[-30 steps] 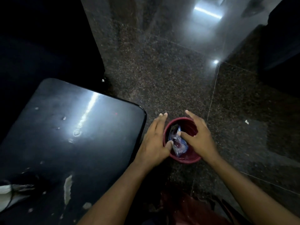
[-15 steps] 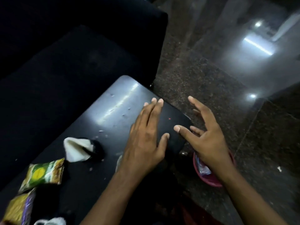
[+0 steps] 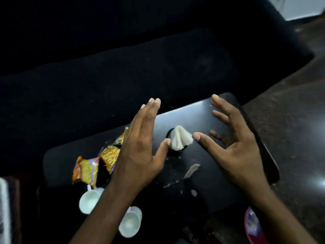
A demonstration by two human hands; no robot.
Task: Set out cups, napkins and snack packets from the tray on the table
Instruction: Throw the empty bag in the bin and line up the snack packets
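On the dark table (image 3: 202,113) stands a small black holder with folded white napkins (image 3: 179,138) fanned out of it. My left hand (image 3: 140,143) is open just left of it, thumb tip touching the napkins' edge. My right hand (image 3: 230,136) is open to the right, thumb pointing at the napkins, fingers spread. Yellow-orange snack packets (image 3: 88,170) lie left of my left hand. Two white cups (image 3: 90,199) (image 3: 131,222) lie near the front edge, partly hidden by my left forearm.
A dark sofa (image 3: 123,76) fills the space behind the table. A red bowl (image 3: 253,226) holding a plastic wrapper sits on the speckled stone floor at the lower right. Pale scuffs (image 3: 192,169) mark the tabletop.
My view swung left from the floor bowl to the table. Both hands left the red bowl and moved over the table to either side of the napkins.
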